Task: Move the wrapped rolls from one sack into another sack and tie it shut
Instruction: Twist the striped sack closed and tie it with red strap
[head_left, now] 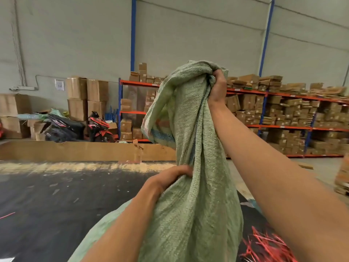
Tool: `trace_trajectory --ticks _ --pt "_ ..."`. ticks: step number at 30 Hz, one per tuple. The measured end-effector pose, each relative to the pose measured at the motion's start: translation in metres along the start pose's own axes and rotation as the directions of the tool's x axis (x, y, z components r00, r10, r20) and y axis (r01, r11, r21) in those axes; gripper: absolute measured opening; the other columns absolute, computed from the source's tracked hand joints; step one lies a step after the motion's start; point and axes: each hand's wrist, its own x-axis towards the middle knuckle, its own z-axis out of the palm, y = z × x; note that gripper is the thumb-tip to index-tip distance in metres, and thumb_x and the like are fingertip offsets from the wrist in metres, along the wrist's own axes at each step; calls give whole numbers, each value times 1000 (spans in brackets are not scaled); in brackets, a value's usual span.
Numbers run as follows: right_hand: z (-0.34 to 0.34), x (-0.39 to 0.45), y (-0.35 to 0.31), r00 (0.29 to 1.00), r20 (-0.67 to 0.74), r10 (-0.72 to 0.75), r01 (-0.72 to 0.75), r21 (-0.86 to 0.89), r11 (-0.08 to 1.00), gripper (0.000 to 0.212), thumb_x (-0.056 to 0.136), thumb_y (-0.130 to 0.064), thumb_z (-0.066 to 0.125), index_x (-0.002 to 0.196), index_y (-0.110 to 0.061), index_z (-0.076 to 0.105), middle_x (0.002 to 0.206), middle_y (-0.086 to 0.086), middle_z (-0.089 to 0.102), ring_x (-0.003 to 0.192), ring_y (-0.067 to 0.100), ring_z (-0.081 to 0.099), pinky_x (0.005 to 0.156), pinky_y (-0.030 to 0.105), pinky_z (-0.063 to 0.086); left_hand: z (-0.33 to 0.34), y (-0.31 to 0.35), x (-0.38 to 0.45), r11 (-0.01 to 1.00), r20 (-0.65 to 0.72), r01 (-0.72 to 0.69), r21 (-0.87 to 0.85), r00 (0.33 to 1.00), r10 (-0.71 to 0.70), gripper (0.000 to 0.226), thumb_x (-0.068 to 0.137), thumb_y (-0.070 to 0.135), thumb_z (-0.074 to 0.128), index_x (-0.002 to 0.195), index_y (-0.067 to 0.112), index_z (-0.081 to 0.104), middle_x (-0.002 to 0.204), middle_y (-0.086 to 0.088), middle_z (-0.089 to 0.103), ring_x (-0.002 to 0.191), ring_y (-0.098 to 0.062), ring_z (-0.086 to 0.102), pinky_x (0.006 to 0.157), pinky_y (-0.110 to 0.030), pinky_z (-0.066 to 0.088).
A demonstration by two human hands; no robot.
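A green woven sack (190, 195) stands tall in the middle of the view, its gathered neck pulled up high, its body widening toward the bottom edge of the frame. The right hand (217, 86) is raised well above the left, fingers curled tight round the bunched top of the sack, with loose folds of the mouth flopping over to the left of the fist — a patch of red and blue print shows on the drooping cloth. The left hand (172, 176) sits lower, clenched on the sack's neck where the material narrows, fingers dug into the weave. Both forearms reach in from the bottom edge. The sack rises from a black floor mat (56, 201) that is scattered with pale scraps, and a band of sawdust-like litter lies along the mat's far edge. More green woven cloth (105, 224) spreads low on the mat beside the left forearm; whether it belongs to the same sack cannot be told. A tangle of red plastic strings (264, 248) lies at the mat's near right corner. Beyond the mat runs a low cardboard barrier (85, 151), then parked motorbikes (75, 127), stacked cartons (86, 97), and orange-and-blue shelving (283, 114) packed with brown boxes against the grey wall.
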Motion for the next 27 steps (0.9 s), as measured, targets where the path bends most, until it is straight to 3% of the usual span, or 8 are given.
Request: trace_trajectory --ticks 7,11,13,15,17,21,24,27 --pt "-28 17 8 1000 0 -9 9 124 992 13 84 -19 56 75 -11 60 81 11 58 76 23 58 60 29 47 16 -16 20 960 -41 -124 -252 992 118 33 39 11 63 68 2 75 67 -13 69 59 -24 67 57 -27 57" --pt "-57 24 16 999 -17 47 -46 61 997 22 73 -29 62 85 -11 62 87 14 60 82 27 59 66 34 50 -2 -28 23 934 153 -9 -356 986 68 85 48 30 94 115 -8 59 85 -17 69 71 -28 70 75 -41 58" --pt "-81 27 24 995 -7 103 -103 49 993 23 74 -27 61 88 -9 63 87 13 62 81 26 61 65 34 52 -12 -30 19 960 268 84 -268 963 -10 95 61 41 91 132 -7 49 90 -12 71 81 -24 70 79 -38 56" --pt "-109 28 34 982 -88 165 -170 -51 984 34 73 -25 64 100 -5 63 94 12 63 79 24 63 61 32 52 -12 -30 16 981 339 175 -80 931 -138 70 63 30 91 119 -3 64 94 -11 73 86 -21 71 79 -34 57" --pt "-135 27 47 956 -183 231 -263 -173 949 36 81 -22 65 113 -6 60 99 12 65 76 21 64 54 28 52 -2 -31 15 972 244 232 38 941 -234 51 61 24 89 104 2 73 98 -12 72 87 -22 71 79 -34 56" --pt "-191 17 69 811 -134 570 -566 -432 702 67 75 -44 78 132 -16 54 112 12 70 89 26 71 62 36 59 11 -60 21 964 71 227 -136 973 -219 25 83 13 56 93 0 74 104 -17 69 96 -26 68 90 -37 54" --pt "-233 -5 81 672 -32 740 -512 -742 433 101 65 -76 73 146 -25 39 122 9 68 94 28 73 71 41 60 5 -94 37 944 -141 154 -292 969 -202 18 63 9 73 71 0 60 69 -15 60 65 -27 65 66 -35 56" --pt "-271 -35 79 577 47 815 -395 -858 329 77 80 -72 61 143 -37 32 126 9 58 98 30 73 82 43 59 2 -119 45 959 -266 136 -250 942 -203 42 52 17 95 75 3 62 57 -9 54 47 -21 59 52 -30 54"
